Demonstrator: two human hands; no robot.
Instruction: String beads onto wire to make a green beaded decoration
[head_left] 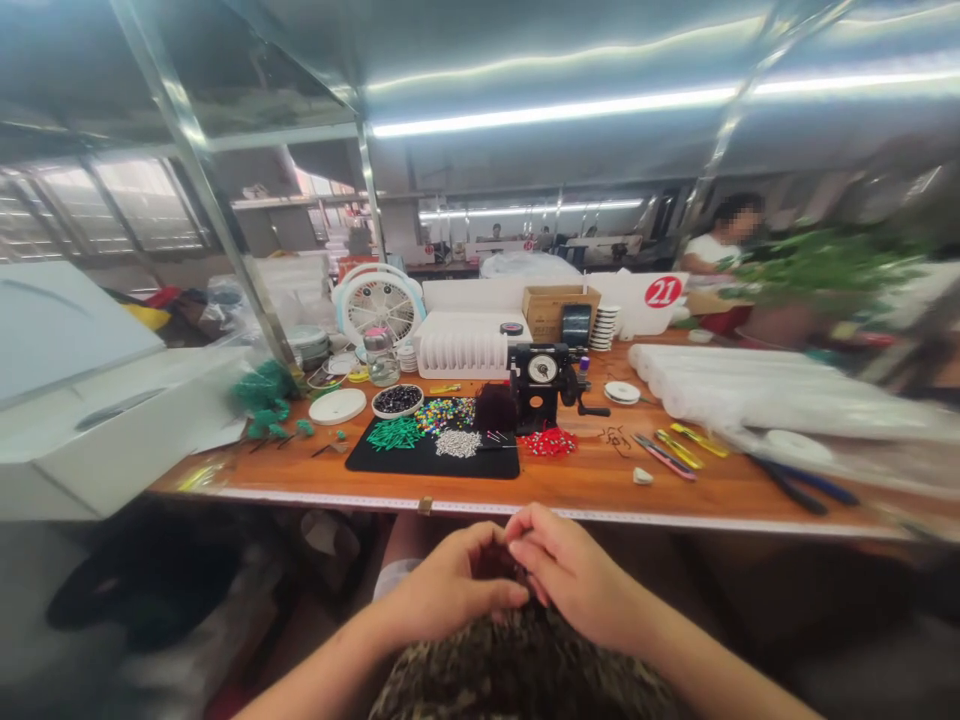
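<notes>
My left hand (pixel 459 582) and my right hand (pixel 564 562) meet over my lap, just below the front edge of the wooden table (pixel 300 465). Both have bent fingers closed together at the tips, and whatever they hold is too small or hidden to make out. Beyond them lies a black mat (pixel 480 465) bearing green pieces (pixel 395 433), silvery-white beads (pixel 458 443) and multicoloured beads (pixel 436 413). A round dish of black beads (pixel 398 401) stands at the mat's back edge. Red pieces (pixel 550 442) are heaped right of the mat.
A black hand-cranked machine (pixel 541 385) with a dial stands behind the red pile. Pliers (pixel 787 485), pink-handled cutters (pixel 666 457) and plastic-wrapped rolls (pixel 750 385) lie at right. A white box (pixel 82 440) is at left; a fan (pixel 381 308) stands behind. A person (pixel 724 250) sits farther back.
</notes>
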